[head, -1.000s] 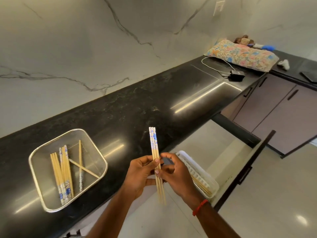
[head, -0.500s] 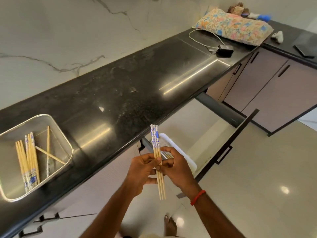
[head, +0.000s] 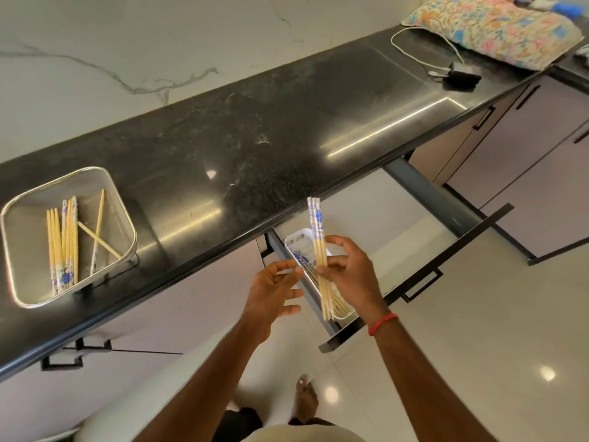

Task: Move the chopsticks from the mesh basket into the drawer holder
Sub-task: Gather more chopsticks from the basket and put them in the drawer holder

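My right hand [head: 352, 279] grips a small bundle of wooden chopsticks [head: 316, 224] with blue-and-white tops, held nearly upright above the white drawer holder [head: 298, 242]. The holder lies at the left end of the open drawer [head: 424, 234] and has chopsticks in it. My left hand [head: 274, 290] hovers just left of the bundle, fingers apart, holding nothing. On the black counter at the left stands the mesh basket [head: 19, 215] with several chopsticks [head: 62, 240] lying inside.
The black counter [head: 255, 132] runs diagonally; a black charger with a white cable [head: 459, 76] and a floral cushion [head: 497, 27] lie at its far right. Closed cabinet doors [head: 526, 161] stand beyond the drawer. My bare foot [head: 304, 401] is on the glossy floor.
My left hand has let go of the bundle and opened; my right hand alone holds it, now over the drawer holder. The view has tilted down and shifted.
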Available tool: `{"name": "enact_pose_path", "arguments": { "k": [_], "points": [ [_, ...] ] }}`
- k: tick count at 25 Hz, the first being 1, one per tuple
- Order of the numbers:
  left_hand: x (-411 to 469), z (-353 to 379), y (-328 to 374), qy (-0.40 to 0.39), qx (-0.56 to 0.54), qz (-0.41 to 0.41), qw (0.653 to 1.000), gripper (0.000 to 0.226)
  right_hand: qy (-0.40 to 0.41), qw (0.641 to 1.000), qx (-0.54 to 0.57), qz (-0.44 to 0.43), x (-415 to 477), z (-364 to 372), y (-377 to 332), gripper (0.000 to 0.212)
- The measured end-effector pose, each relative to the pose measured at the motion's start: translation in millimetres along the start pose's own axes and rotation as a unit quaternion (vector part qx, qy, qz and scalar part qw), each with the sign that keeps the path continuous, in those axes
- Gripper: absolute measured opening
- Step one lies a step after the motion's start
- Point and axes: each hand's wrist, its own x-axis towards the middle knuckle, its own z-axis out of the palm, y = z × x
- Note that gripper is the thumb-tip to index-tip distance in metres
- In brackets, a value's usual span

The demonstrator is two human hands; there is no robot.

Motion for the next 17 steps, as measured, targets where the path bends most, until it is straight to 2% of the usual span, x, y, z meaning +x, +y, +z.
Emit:
{"name": "enact_pose_path", "arguments": {
  "k": [3,5,11,14,17],
  "points": [
    [-1.3,1.4,2.4,-0.001,0.028,0.011,1.000,0.015,0.078,0.989,-0.114,-0.051,32.1,-14.1,12.3,0.028],
    [-3.4,0.4,4.9,-0.004,0.045,0.016,0.999,0.012,0.100,0.976,-0.179,-0.070,49.5,-13.8,24.4,0.011],
    [-2.0,-8.1,1.6,0.044,0.057,0.007,0.997,0.019,0.051,0.959,-0.279,0.000,73.3,12.5,75.8,0.005],
    [-3.1,-11.2,-3.6,0.056,0.059,-0.007,0.997,0.021,0.015,0.933,-0.358,0.026,70.6,23.1,96.1,0.015],
    [-6.9,-13.5,-7.0,0.067,0.056,-0.016,0.996,0.022,-0.006,0.906,-0.424,0.022,73.9,29.6,109.0,0.016]
  ]
}}
